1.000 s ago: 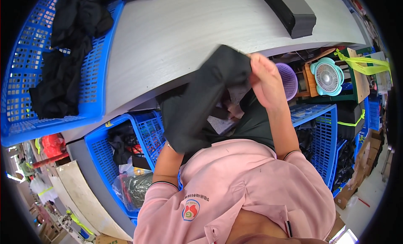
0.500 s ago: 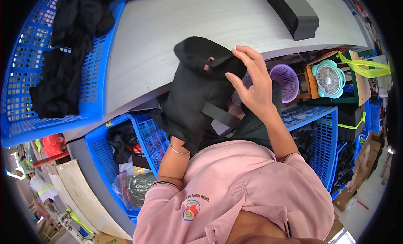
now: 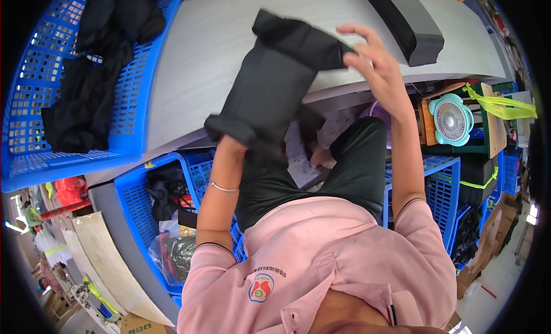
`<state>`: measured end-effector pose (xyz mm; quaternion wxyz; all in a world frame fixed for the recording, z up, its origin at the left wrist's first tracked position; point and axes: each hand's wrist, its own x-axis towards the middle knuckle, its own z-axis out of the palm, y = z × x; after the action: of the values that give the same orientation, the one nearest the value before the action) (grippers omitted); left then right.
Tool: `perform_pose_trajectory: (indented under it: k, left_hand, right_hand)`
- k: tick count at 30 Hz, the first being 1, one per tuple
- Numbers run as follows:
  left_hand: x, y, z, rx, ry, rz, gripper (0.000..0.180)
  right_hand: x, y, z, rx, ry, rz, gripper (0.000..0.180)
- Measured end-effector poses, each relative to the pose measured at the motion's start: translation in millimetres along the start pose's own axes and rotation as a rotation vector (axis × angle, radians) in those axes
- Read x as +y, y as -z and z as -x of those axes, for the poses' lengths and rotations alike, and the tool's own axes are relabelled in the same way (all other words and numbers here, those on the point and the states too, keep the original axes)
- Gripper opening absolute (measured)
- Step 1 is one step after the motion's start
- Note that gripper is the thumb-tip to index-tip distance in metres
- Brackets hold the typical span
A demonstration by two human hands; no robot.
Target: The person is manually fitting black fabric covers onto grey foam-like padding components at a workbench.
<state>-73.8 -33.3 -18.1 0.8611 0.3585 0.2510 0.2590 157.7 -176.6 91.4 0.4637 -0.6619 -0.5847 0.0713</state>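
A black fabric tube, like a sleeve or pouch (image 3: 267,84), is spread in the air above the near edge of the grey table. My left forearm (image 3: 227,170), with a bangle at the wrist, goes into its lower end. The cloth hides my left hand, so its fingers do not show. At the far right corner of the fabric is my right hand (image 3: 379,70), with the thumb and a fingertip closed on that corner and the index finger raised. A folded band of cloth crosses the far end, and a loose strap dangles on the right side.
On the table (image 3: 201,58), a blue basket (image 3: 129,113) of black fabric pieces stands at the left. A stack of black strips (image 3: 413,32) lies far right. More blue crates (image 3: 138,199) flank my legs. A turquoise fan (image 3: 451,120) and purple bin (image 3: 379,113) are at the right.
Both hands have moved away from my body, carrying the fabric farther over the table. My right fingers, spread beside it before, now pinch its corner. The tube has straightened out.
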Motion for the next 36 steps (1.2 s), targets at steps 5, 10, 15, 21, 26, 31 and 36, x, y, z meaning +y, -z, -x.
perform_pose_trajectory:
  k: [5,10,15,21,26,31,36]
  left_hand:
    - [-5,-29,9,-0.067,-0.175,-0.239,0.042]
    - [25,-18,38,0.24,-0.342,-0.409,0.02]
    - [53,-12,-5,0.201,-0.581,-0.55,0.029]
    - [60,-24,-31,-0.21,0.061,-0.204,0.049]
    - [43,-37,-32,-0.434,0.143,-0.368,0.03]
    - [39,-48,-32,-0.469,0.118,-0.511,0.031]
    - [49,-46,-23,-0.478,0.127,-0.759,0.031]
  right_hand:
    - [44,-29,-46,0.315,0.016,0.161,0.019]
    - [27,-40,-3,0.564,-0.123,0.1,0.016]
    - [-17,-88,62,0.373,-0.433,-0.553,0.017]
    - [12,-119,34,0.312,-0.502,-0.708,0.016]
    - [32,-118,35,0.318,-0.482,-0.224,0.024]
    - [15,-126,31,0.446,-0.315,0.204,0.033]
    - [31,-115,27,0.367,-0.521,-0.127,0.023]
